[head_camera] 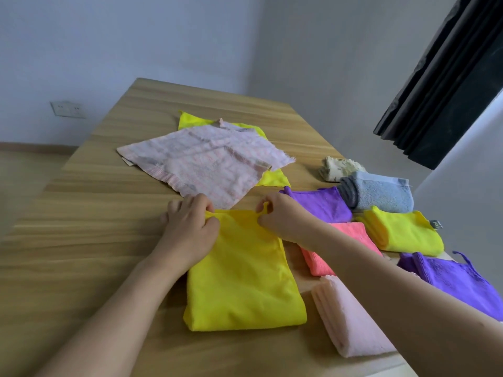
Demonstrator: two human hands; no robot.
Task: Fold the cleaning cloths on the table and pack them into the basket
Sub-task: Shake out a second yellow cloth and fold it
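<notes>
A yellow cloth (245,278) lies folded in half on the wooden table (81,227) right in front of me. My left hand (190,227) pinches its far left corner and my right hand (283,216) pinches its far right corner. Behind it a pale pink checked cloth (201,159) lies spread flat over another yellow cloth (272,178). Folded cloths sit along the right side: purple (326,205), coral (351,235), pale pink (351,325), yellow-green (405,232), a second purple (460,284), blue-grey (381,194) and cream patterned (340,165). No basket is in view.
The table's right edge runs close beside the folded cloths. A dark curtain (446,77) hangs at the upper right. A wall socket (68,108) is on the wall to the left. Bare table surface stretches to the left of my arms.
</notes>
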